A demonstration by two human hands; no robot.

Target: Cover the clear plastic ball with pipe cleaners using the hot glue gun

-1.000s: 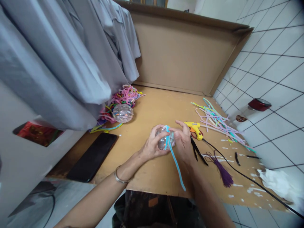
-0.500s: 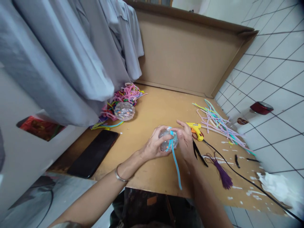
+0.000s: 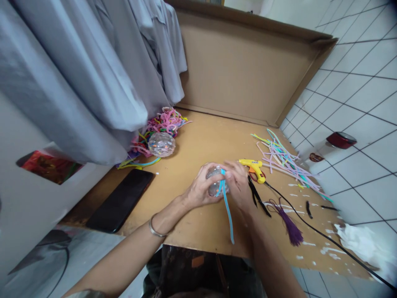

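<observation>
Left hand (image 3: pixel 198 186) grips the ball (image 3: pixel 213 190) above the table (image 3: pixel 214 136), thumb on the strip (image 3: pixel 228 211); whether the right hand (image 3: pixel 239 184) pinches, I can't tell. The strip trails near the front edge (image 3: pixel 195 247); room lies toward the phone (image 3: pixel 120 200), less toward the gun (image 3: pixel 256 169).

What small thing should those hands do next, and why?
Probably the right hand should press the blue fuzzy strip closer against the clear ball. Its fingers are at the strip's upper part, the left hand cradles the ball with its thumb near the strip, and the strip's long lower end hangs free.
</observation>
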